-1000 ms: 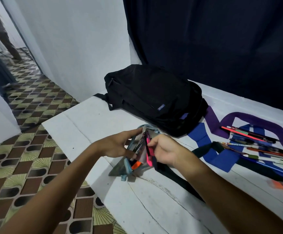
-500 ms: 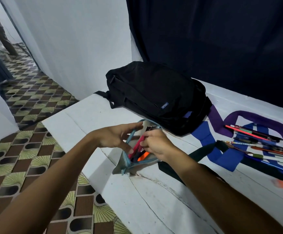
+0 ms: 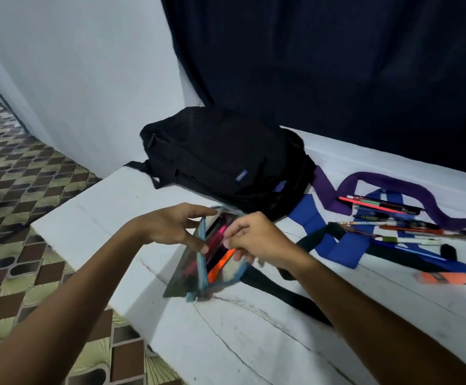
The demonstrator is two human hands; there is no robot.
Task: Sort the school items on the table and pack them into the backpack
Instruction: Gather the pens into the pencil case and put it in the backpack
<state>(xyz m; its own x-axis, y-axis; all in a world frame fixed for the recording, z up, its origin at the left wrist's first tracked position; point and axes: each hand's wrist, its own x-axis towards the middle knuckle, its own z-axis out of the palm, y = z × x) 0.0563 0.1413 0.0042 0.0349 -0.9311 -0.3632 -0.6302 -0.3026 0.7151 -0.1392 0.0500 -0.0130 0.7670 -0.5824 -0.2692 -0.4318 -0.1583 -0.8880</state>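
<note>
A grey pencil pouch [image 3: 183, 276] with a light blue zip edge lies open on the white table [image 3: 254, 343], holding pink, red and orange pens. My left hand [image 3: 170, 227] grips the pouch's left rim and spreads it. My right hand [image 3: 254, 240] pinches the pouch's right rim, fingers curled over the opening. A black backpack [image 3: 220, 159] lies flat just behind the pouch, apparently zipped shut. Several loose pens and pencils [image 3: 387, 218] lie on the table to the right.
An orange marker or eraser [image 3: 454, 277] lies at the far right. Blue, purple and black shapes mark the tabletop. The table's left edge drops to a patterned tile floor [image 3: 18, 190]. A dark curtain [image 3: 337, 65] hangs behind.
The view has shifted slightly. My hands have pulled the pouch mouth wider, and the pens sit lower inside it than a second ago.
</note>
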